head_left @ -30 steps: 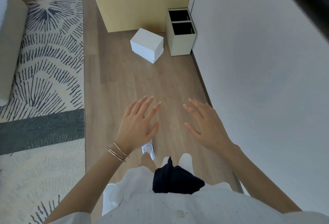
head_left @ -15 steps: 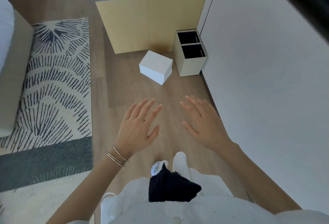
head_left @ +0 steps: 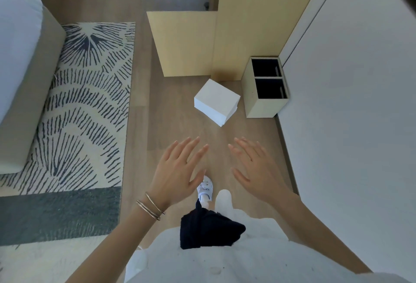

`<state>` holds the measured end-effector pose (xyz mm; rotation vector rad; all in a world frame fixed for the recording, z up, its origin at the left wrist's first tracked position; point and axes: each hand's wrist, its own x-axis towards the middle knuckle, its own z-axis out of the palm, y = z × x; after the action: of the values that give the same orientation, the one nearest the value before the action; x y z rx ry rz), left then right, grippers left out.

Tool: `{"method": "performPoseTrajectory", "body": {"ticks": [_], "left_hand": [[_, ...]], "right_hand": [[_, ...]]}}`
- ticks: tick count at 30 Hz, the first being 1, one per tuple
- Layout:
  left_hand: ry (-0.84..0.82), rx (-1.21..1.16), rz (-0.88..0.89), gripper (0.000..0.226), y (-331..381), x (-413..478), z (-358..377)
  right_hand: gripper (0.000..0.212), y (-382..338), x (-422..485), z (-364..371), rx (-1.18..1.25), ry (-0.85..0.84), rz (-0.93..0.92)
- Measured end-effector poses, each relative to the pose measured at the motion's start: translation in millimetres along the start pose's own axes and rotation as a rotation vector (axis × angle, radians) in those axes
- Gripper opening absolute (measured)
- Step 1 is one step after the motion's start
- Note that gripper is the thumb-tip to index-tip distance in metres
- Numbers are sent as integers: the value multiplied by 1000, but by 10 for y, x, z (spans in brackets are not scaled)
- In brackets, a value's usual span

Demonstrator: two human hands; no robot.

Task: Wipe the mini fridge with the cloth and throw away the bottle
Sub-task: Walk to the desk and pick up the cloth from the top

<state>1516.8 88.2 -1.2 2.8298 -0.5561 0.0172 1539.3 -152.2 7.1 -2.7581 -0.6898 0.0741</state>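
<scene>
The person stands on the wooden floor [head_left: 171, 129] with both hands held out in front, palms down. The left hand [head_left: 180, 174] and the right hand [head_left: 258, 170] hang side by side, apart from each other. Their fingers [head_left: 191, 145] are spread, released and grasping nothing. Thin metal bangles [head_left: 150, 207] circle the left wrist.

A dark navy cloth [head_left: 209, 231] sits bunched at the front of the person's waist against the white clothing. It is nearer the body than either hand and neither hand touches it. Between the wrists, past the cloth, a white shoe [head_left: 205, 187] shows on the floor.

A white box [head_left: 217, 100] lies on the floor, turned at an angle, beyond the fingertips and well apart from them. Just to the right of the box stands a cream bin [head_left: 261, 109] with two dark compartments, set against the white wall [head_left: 349, 125]. Just behind the box rises a pale yellow wooden cabinet [head_left: 186, 44]. Well to the left of the box lies a rug [head_left: 85, 102] with dark dashes on cream.
</scene>
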Motion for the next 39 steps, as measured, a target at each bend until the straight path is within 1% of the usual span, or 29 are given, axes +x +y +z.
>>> {"method": "performPoseTrajectory", "body": {"ticks": [4, 8, 11, 14, 21, 27, 30, 33, 37, 39], "left_hand": [[29, 10, -48, 54, -369, 598, -188], [109, 23, -89, 53, -631, 1136, -362], [130, 25, -113, 53, -804, 1406, -437], [130, 31, -117, 53, -1021, 1600, -441], [72, 25, -43, 54, -1692, 2022, -416], [56, 32, 44, 54, -2517, 2541, -565], [36, 44, 90, 54, -2963, 2828, -756], [53, 42, 153, 54, -3365, 3106, -945], [49, 66, 218, 54, -3799, 3399, -1078], [48, 60, 225, 54, -3949, 3497, -1091]], "right_hand": [[50, 217, 783, -186, 6, 28, -67], [48, 424, 1496, -371, -13, 142, -103], [47, 487, 1860, -430, 0, 193, -108], [46, 504, 2125, -381, 27, 193, -109], [48, 433, 2702, -148, 15, 159, -47], [48, 226, 3483, -53, 4, 187, 20], [48, 79, 3926, -74, 13, 206, 50], [48, -61, 4359, -114, 24, 249, 89], [48, -259, 4820, -84, 28, 293, 118], [48, -341, 5003, -15, 73, 278, 151]]}}
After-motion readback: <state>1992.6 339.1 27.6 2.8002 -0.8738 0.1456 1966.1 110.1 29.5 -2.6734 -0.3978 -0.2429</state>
